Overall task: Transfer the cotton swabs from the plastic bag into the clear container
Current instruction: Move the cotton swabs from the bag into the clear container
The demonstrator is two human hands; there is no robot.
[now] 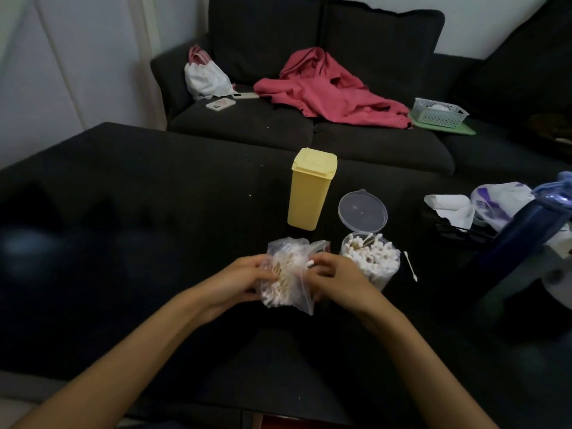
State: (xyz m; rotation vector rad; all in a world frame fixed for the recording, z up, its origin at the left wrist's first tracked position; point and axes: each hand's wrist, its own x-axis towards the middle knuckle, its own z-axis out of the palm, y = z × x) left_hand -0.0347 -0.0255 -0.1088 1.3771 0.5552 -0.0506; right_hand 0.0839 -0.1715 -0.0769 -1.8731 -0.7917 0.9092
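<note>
A clear plastic bag full of cotton swabs is held over the dark upholstered surface. My left hand grips its left side. My right hand pinches the bag's right edge, near a swab tip poking out. Just right of my right hand stands the clear round container, packed with upright swabs, its hinged lid flipped open behind it. One loose swab lies on the surface to the container's right.
A tall yellow lidded box stands behind the bag. To the right are a dark blue bottle, a white cloth and a purple-printed bag. The sofa behind holds a pink garment, phones and a white basket.
</note>
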